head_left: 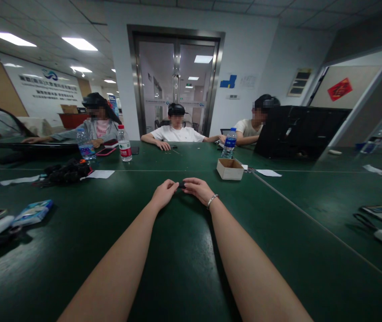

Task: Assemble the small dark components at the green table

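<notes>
Both my forearms reach out over the dark green table (pixel 184 250). My left hand (pixel 164 193) and my right hand (pixel 197 188) meet in the middle, fingers curled and pinched together on a small dark object (pixel 181 184) held between them. What the object is cannot be made out. A thin bracelet (pixel 211 201) sits on my right wrist. A small open cardboard box (pixel 230 169) stands just beyond my right hand.
Three people sit across the table, a fourth at the far left. Water bottles (pixel 124 143) (pixel 228 143), a phone (pixel 105 151), a black bundle (pixel 65 172), paper slips, a blue packet (pixel 32 213) and a black laptop lid (pixel 298 132) lie around.
</notes>
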Demonstrator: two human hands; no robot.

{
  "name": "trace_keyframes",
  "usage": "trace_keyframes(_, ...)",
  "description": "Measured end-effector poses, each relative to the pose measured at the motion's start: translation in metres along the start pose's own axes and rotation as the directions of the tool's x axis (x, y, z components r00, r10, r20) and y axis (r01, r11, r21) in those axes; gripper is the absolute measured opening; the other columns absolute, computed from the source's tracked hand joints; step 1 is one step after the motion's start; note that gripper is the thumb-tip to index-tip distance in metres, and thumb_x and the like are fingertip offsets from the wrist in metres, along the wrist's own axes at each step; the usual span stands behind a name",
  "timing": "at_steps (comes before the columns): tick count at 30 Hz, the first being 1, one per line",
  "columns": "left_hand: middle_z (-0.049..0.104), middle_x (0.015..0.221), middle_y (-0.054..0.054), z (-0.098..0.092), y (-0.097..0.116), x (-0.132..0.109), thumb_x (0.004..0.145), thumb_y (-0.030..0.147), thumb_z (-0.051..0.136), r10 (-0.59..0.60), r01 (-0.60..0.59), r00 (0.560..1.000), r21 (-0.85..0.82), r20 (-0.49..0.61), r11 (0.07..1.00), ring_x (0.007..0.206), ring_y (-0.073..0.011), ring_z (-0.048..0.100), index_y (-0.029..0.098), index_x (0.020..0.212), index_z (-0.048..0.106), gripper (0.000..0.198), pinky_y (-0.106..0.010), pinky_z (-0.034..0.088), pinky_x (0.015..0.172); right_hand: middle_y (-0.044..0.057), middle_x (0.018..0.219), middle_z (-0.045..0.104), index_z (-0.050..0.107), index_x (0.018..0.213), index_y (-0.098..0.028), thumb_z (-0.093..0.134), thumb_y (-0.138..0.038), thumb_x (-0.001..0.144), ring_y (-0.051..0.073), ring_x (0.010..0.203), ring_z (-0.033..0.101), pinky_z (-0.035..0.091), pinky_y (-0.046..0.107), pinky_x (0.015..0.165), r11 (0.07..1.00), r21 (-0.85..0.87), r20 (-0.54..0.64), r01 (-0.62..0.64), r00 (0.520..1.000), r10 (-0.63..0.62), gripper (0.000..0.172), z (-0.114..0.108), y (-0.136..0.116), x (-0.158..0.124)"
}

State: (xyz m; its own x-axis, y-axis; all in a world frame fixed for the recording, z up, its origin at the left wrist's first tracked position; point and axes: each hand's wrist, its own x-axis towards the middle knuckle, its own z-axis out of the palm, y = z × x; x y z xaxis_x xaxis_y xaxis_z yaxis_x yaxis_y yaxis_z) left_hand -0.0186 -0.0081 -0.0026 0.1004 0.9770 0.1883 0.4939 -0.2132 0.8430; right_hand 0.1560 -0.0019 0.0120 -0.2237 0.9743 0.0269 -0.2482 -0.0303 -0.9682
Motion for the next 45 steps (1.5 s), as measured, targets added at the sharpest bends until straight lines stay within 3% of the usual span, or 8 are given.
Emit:
trace_keyframes(5,0.063,0.076,-0.003,0.002,-0.004,0.003,0.078,0.061,0.035,0.016,-0.016,1.000,0.041,0.012,0.999,0.070,-0.0163,0.055,0.019,0.074,0.060,0.049,-0.027,0.041,0.070,0.004,0.076,0.066,0.064,0.084,-0.012,0.065,-0.005,0.066,0.011,0.061,0.063,0.054,0.020,0.060,1.000,0.005,-0.002,-0.002,1.000,0.002,0.019,-0.001,0.001,0.001)
trace_keyframes(11,0.064,0.082,-0.003,0.002,-0.004,0.003,0.076,0.055,0.044,0.017,-0.017,1.000,-0.031,0.005,0.999,0.072,-0.0154,0.056,0.020,0.086,0.059,0.039,-0.026,0.042,0.070,0.004,0.076,0.065,0.064,0.083,-0.012,0.064,-0.005,0.067,0.010,0.060,0.063,0.054,0.020,0.060,1.000,0.018,0.007,0.007,1.000,-0.007,0.018,-0.001,0.001,0.001)
trace_keyframes(17,0.063,0.079,-0.004,0.001,-0.003,0.003,0.078,0.060,0.037,-0.010,0.010,1.000,-0.012,0.020,1.000,0.072,-0.0163,0.056,0.018,0.078,0.059,0.047,-0.028,0.042,0.070,0.004,0.078,0.066,0.064,0.085,-0.012,0.065,-0.006,0.067,0.010,0.061,0.063,0.055,0.019,0.060,1.000,0.003,0.011,0.002,1.000,-0.002,0.019,-0.002,0.001,0.002)
trace_keyframes(24,0.063,0.083,-0.003,0.002,-0.003,0.003,0.077,0.050,0.044,-0.009,0.012,1.000,-0.095,0.029,0.995,0.073,-0.0156,0.056,0.019,0.086,0.058,0.036,-0.027,0.042,0.067,0.004,0.079,0.065,0.064,0.084,-0.012,0.066,-0.006,0.067,0.009,0.060,0.062,0.054,0.019,0.059,1.000,0.003,0.008,0.001,1.000,-0.001,0.018,-0.001,-0.001,-0.001)
trace_keyframes(31,0.063,0.078,-0.005,-0.001,0.000,0.001,0.078,0.063,0.030,-0.032,0.032,0.999,0.007,0.009,0.999,0.071,-0.0173,0.056,0.017,0.076,0.060,0.055,-0.029,0.041,0.068,0.006,0.080,0.066,0.063,0.086,-0.011,0.064,-0.005,0.068,0.011,0.063,0.064,0.054,0.020,0.061,1.000,-0.023,0.009,-0.013,1.000,0.013,0.019,0.002,-0.003,-0.002)
trace_keyframes(38,0.063,0.078,-0.002,0.001,0.001,0.000,0.077,0.055,0.042,0.032,-0.031,0.999,-0.061,0.014,0.998,0.072,-0.0157,0.056,0.020,0.083,0.056,0.039,-0.027,0.041,0.068,0.003,0.074,0.065,0.063,0.084,-0.011,0.062,-0.003,0.069,0.009,0.058,0.063,0.053,0.018,0.058,1.000,-0.010,-0.004,-0.003,1.000,0.003,0.018,0.002,-0.001,-0.001)
trace_keyframes(42,0.062,0.074,-0.004,-0.002,0.005,-0.002,0.079,0.060,0.030,-0.032,0.032,0.999,0.040,0.006,0.999,0.069,-0.0174,0.056,0.018,0.072,0.059,0.052,-0.029,0.041,0.068,0.005,0.077,0.066,0.063,0.085,-0.011,0.063,-0.004,0.068,0.010,0.062,0.064,0.054,0.019,0.060,1.000,-0.025,0.011,-0.007,1.000,0.007,0.019,0.001,-0.001,-0.001)
trace_keyframes(45,0.063,0.076,-0.004,-0.001,0.006,-0.003,0.079,0.061,0.030,-0.051,0.051,0.999,0.000,-0.005,0.999,0.070,-0.0176,0.056,0.019,0.078,0.059,0.051,-0.029,0.041,0.067,0.005,0.078,0.066,0.063,0.086,-0.012,0.065,-0.005,0.067,0.010,0.062,0.063,0.054,0.020,0.061,1.000,-0.018,0.011,-0.004,1.000,0.004,0.019,0.000,-0.001,-0.001)
